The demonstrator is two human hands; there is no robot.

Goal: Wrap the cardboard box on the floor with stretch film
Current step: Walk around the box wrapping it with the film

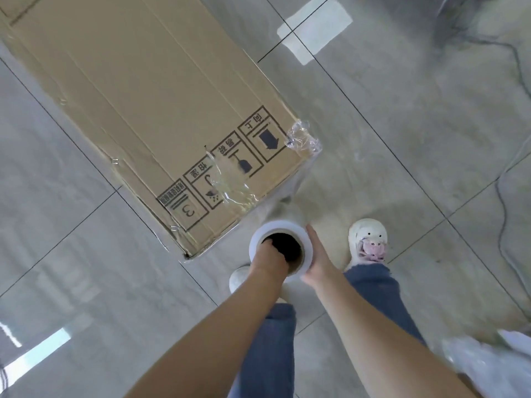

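The cardboard box was a long, flat, plain brown carton lying on the grey tiled floor. Its long axis ran diagonally, from the upper left of the view, where it passed out of sight, down to a near end just ahead of the person's feet. Along that near end a row of black handling symbols was printed: an arrow, a glass, an umbrella and a stacking mark with the number 3, all upside down from the wearer's side. Clear stretch film already clung to that end, crumpled into a shiny knot at the right near corner, wrinkled across the printed symbols, and stretched as a hazy sheet from the end face down toward the roll.

The roll of film was white with a brown cardboard core, held upright just off the box's near end, its open core facing the camera. The left hand had its fingers tucked down inside the core, curled over the rim, so its grip was hooked on the tube from within. The right hand lay along the outer right side of the roll with fingers fairly straight, pressing against the film rather than closing round it.

Below were blue jeans, a white shoe with pink laces on the right foot, and a crumpled white bag at the lower right edge.
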